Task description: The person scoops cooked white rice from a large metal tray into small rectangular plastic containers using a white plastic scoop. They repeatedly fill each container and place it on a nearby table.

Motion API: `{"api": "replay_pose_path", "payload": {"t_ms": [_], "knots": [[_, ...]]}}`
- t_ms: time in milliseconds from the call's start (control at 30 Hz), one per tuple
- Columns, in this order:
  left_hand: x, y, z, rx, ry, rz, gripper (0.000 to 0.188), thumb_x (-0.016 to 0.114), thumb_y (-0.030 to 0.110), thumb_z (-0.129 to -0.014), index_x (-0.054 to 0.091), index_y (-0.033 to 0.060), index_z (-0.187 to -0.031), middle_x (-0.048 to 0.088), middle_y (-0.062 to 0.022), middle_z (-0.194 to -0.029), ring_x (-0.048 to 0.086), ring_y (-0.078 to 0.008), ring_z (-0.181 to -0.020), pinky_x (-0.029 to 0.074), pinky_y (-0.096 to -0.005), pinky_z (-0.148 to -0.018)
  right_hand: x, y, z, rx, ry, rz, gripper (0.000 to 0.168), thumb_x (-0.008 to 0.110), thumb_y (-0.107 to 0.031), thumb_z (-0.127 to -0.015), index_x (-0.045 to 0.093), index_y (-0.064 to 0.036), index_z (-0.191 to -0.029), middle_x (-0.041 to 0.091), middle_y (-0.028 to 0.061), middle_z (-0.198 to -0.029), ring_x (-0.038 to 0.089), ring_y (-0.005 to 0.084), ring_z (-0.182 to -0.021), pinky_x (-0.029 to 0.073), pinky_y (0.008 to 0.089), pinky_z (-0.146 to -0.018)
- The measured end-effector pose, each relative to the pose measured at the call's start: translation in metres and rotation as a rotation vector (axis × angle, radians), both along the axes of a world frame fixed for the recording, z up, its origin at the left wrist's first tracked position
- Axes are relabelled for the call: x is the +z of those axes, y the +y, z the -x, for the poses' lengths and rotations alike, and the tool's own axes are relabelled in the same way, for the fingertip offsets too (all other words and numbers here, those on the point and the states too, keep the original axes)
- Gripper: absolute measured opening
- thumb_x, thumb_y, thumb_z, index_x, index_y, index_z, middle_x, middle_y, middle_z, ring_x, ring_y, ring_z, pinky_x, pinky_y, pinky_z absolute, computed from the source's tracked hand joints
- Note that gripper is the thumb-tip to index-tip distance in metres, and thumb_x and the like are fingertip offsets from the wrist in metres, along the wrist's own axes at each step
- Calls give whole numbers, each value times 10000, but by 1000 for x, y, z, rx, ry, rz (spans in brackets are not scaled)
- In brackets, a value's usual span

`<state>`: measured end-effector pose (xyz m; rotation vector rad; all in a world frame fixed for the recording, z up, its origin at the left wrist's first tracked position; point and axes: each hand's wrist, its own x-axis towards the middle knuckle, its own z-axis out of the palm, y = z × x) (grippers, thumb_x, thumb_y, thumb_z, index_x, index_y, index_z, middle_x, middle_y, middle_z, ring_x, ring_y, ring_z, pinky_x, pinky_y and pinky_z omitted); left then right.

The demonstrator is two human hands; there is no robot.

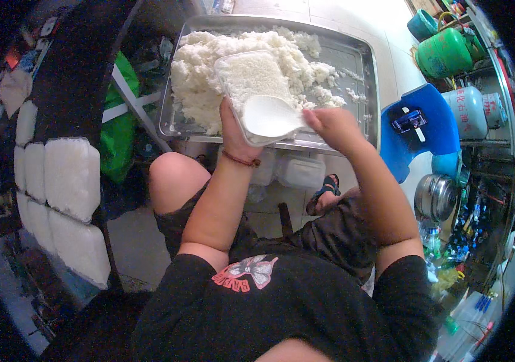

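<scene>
My left hand point(235, 124) grips a clear plastic container point(218, 74) from its left and underside, holding it tilted over the tray. White cooked rice point(252, 74) fills the container, its surface pressed fairly flat. In my right hand point(332, 126) is the handle of a white rice paddle point(269, 116). The paddle's broad head lies over the near end of the rice and hides that corner. Beneath both hands, a large metal tray point(370, 59) bears a big heap of loose rice point(194, 68), with scattered grains towards its right side.
Several rice-filled containers point(72, 176) stand in rows at the left. Lidded or stacked plastic containers point(302, 171) sit under the tray. A blue plastic stool point(420, 149) holding a phone-like device point(409, 122) is at the right, near gas cylinders point(445, 53) and a steel pot point(435, 197).
</scene>
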<state>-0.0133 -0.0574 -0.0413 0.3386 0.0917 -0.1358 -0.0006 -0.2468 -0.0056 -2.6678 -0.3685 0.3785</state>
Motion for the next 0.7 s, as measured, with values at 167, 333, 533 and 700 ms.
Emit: {"api": "replay_pose_path", "payload": {"t_ms": [167, 333, 533, 700], "knots": [[9, -3, 2, -72, -35, 117, 573, 332, 438, -859, 331, 51, -1281, 422, -139, -1256, 429, -307, -1139, 350, -451, -954, 11, -30, -6, -188, -115, -116, 431, 401, -448, -866, 625, -98, -750, 584, 170, -682, 572, 349, -680, 449, 416, -604], [4, -1, 7, -106, -67, 114, 560, 349, 421, -869, 324, 43, -1282, 418, -145, -1257, 428, -307, -1138, 348, -452, -955, 23, 14, -14, 44, -260, -44, 380, 440, -405, -859, 622, -86, -762, 580, 168, -686, 563, 340, -651, 443, 399, -590], [3, 4, 6, -20, -50, 125, 549, 360, 403, -877, 322, 37, -1284, 414, -152, -1263, 425, -318, -1141, 332, -448, -968, -1, -43, -3, -32, -111, -106, 353, 446, -395, -854, 649, -119, -766, 587, 163, -683, 580, 332, -653, 456, 412, -575], [6, 0, 12, -134, -79, 230, 556, 373, 403, -876, 311, 42, -1294, 407, -152, -1271, 415, -318, -1154, 332, -450, -968, -6, -12, 0, 83, -198, -11, 364, 426, -389, -861, 638, -112, -759, 586, 156, -680, 583, 326, -647, 450, 414, -586]]}}
